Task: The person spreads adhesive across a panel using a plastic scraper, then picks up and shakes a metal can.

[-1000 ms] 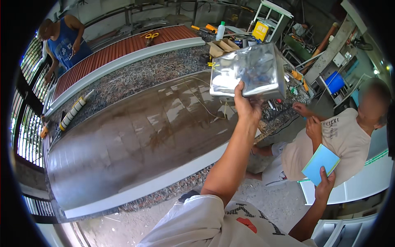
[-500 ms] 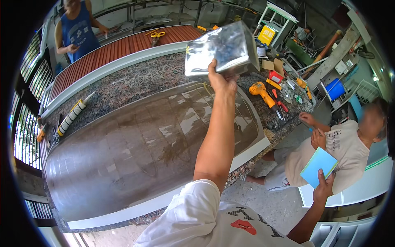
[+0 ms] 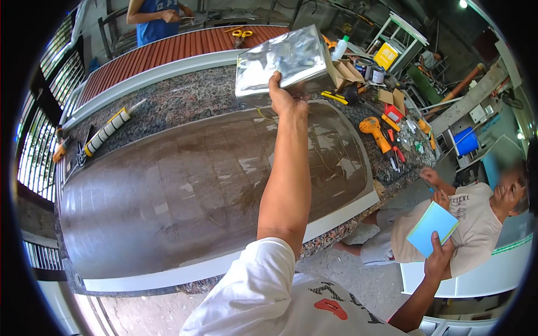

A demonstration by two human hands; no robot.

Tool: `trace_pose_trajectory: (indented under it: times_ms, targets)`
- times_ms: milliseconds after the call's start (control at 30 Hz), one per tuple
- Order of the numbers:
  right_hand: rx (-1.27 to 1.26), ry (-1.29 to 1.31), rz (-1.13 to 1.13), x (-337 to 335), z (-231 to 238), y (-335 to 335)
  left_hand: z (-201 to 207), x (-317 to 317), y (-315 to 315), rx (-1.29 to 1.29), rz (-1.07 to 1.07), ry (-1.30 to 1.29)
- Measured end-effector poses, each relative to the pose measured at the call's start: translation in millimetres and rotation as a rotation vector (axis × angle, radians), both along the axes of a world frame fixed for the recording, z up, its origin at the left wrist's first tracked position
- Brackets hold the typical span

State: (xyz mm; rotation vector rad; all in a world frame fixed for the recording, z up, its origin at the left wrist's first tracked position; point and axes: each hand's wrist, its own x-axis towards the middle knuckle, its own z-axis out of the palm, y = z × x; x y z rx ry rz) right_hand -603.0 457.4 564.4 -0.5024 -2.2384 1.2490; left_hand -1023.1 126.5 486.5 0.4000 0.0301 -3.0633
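Note:
My left hand [image 3: 288, 105] holds up a shiny silver rectangular tin [image 3: 284, 63], its thumb on the front face and the other fingers mostly hidden beneath. The tin hangs tilted above the far part of a large brown curved-edge sheet [image 3: 162, 196], which has pale patches and thin yellowish trails. At the lower right, away from the table, my right hand [image 3: 440, 255] grips a flat light-blue square pad [image 3: 432, 228] with a yellow-green edge, thumb on its front. What the pad is made of I cannot tell.
The sheet lies on a speckled stone table [image 3: 185, 89] with a caulking gun [image 3: 109, 131], an orange power tool [image 3: 374, 131] and red-handled pliers [image 3: 395, 145]. Scissors [image 3: 242, 35] rest on ribbed red panels [image 3: 185, 47]. A person in beige [image 3: 431, 224] stands right; another in blue [image 3: 159, 25] stands beyond.
The view has shifted, and the tin sits slightly further left, uncovering a bottle and cardboard behind it. Both hands keep their holds. The person in blue has bent arms and hands brought together.

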Motion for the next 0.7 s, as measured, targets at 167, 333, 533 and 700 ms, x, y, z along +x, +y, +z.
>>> trace_pose_trajectory:
  times_ms: [167, 333, 533, 700]
  targets:
    - [0.026, 0.036, 0.041, -7.3, -5.1, -7.4, -6.2, 30.3, 5.8, 0.076, 0.047, 0.113]
    - [-0.013, 0.023, 0.060, 5.0, -1.5, 11.8, 9.8, 68.5, 30.1, 0.052, 0.169, 0.165]
    - [-0.068, 0.047, 0.093, 33.2, -6.6, 36.6, 10.9, 115.9, 46.1, 0.083, 0.153, 0.288]
    - [-0.061, 0.103, 0.030, 47.9, -13.4, 46.9, -0.9, 150.9, 61.3, 0.063, 0.112, 0.228]
